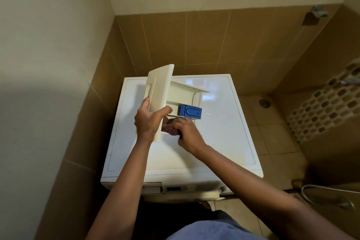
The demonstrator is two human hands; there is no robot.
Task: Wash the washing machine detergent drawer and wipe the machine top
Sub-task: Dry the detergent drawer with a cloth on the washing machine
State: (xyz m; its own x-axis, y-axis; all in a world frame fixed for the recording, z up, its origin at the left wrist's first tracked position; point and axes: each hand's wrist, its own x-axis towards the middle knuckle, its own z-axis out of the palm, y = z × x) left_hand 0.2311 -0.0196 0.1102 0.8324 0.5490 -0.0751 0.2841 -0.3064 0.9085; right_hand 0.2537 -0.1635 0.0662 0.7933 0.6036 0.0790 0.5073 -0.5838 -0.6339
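Observation:
A cream detergent drawer (pixel 165 91) with a blue insert (pixel 190 112) is held up above the white washing machine top (pixel 224 134). My left hand (pixel 149 121) grips the drawer's front panel at its lower end, thumb on the panel face. My right hand (pixel 187 132) holds a reddish cloth (pixel 170 128) bunched against the underside of the drawer, just below the blue insert. Most of the cloth is hidden by my fingers.
The machine stands in a corner between brown tiled walls (pixel 214 41). Its empty drawer slot (pixel 152 188) shows at the front left. A floor drain (pixel 264 102) lies on the right, a hose (pixel 311 191) lower right.

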